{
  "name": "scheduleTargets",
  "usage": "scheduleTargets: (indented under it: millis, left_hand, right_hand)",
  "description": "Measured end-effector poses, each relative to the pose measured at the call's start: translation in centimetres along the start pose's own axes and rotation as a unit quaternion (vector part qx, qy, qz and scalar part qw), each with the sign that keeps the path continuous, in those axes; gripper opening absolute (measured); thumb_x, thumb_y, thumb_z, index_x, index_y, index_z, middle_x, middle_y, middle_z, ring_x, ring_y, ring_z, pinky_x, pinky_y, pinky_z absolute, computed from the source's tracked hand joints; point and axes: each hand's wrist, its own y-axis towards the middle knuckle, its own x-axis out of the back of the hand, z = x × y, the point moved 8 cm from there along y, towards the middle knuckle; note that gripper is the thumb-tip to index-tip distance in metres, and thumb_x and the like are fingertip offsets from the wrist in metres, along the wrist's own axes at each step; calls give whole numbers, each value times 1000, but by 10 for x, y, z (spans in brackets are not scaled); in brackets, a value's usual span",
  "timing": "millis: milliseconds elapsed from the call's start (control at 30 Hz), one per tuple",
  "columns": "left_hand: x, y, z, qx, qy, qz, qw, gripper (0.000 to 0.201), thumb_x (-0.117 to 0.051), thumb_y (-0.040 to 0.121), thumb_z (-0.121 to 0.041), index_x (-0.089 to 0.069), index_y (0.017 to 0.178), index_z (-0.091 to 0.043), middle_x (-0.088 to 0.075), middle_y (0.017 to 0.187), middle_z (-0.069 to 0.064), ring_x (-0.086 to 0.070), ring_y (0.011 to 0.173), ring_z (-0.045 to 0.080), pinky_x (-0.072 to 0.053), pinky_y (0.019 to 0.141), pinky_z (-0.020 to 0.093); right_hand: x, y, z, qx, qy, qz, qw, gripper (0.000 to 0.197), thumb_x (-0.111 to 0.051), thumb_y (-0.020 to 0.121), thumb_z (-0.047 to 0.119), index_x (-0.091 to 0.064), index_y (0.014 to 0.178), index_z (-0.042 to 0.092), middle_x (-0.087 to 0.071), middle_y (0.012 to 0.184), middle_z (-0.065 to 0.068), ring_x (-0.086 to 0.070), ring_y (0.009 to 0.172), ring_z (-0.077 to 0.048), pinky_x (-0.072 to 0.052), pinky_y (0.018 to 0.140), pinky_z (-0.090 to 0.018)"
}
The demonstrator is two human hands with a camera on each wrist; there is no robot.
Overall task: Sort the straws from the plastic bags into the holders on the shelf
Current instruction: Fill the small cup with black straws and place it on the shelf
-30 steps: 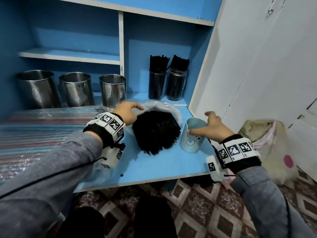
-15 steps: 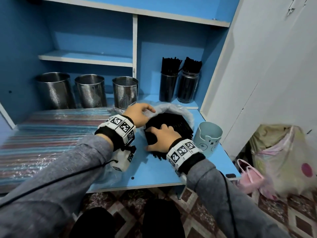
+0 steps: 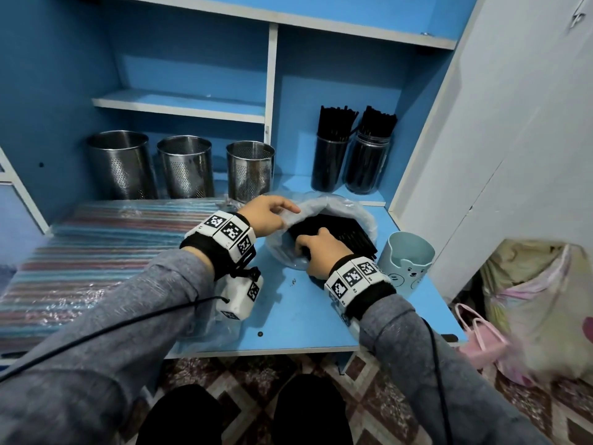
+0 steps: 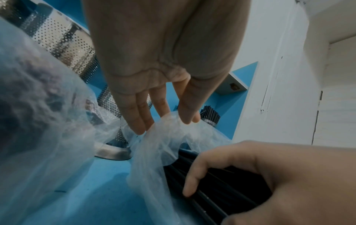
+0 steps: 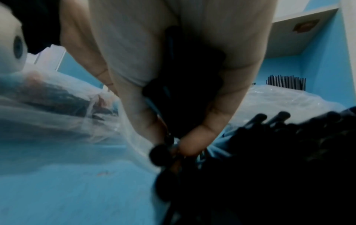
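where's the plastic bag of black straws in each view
Head: plastic bag at centre, on the blue shelf.
Left wrist: lower centre, left hand pinching its edge.
Right wrist: right of centre, behind the right hand.
Shared landmark: jar of black straws.

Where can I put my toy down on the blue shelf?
Bare blue lies by the front edge, between the two wrists, and behind the blue cup toward the black straw jars. Crowded: the straw bag under both hands, and the striped straw packs covering the left.
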Motion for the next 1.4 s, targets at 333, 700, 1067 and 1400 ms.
scheduleTargets:
  millis: [333, 700, 1067, 1400]
  left_hand:
    - [6, -2, -6, -17, 21, -53, 998, 36, -58, 86, 0, -67, 112, -23, -62, 127, 4, -56, 113, 16, -43, 87, 22]
    - [-85, -40, -90, -320, 264, 95, 905, 72, -84, 61, -19, -55, 126, -10, -56, 126, 5, -49, 118, 23, -36, 105, 33]
    - [-116, -39, -119, -251, -106, 97, 957, 12, -77, 83, -24, -66, 86, -26, -69, 76, -16, -64, 72, 4, -50, 69, 22]
    - [-168, -37, -87, -129, -202, 172, 956, 18, -79, 80, -9, -61, 84, -11, -62, 74, -6, -58, 70, 4, -47, 71, 20]
  right_hand:
    - [34, -10, -17, 5, 93, 15, 996, 36, -71, 78, 7, -65, 106, 28, -56, 90, 7, -55, 66, -7, -40, 55, -15]
    - [78, -93, -26, 44, 47, 92, 994, 44, -66, 79, 6, -64, 111, 36, -55, 82, 15, -51, 57, -2, -46, 54, -19]
    - [180, -156, -49, 129, 186, -175, 958, 32, -68, 86, 41, -64, 118, 38, -64, 114, 11, -60, 104, 1, -44, 94, -14]
    - [143, -121, -52, 91, 82, -230, 965, 17, -58, 94, 30, -70, 93, 18, -67, 91, 4, -60, 87, -12, -49, 85, -37]
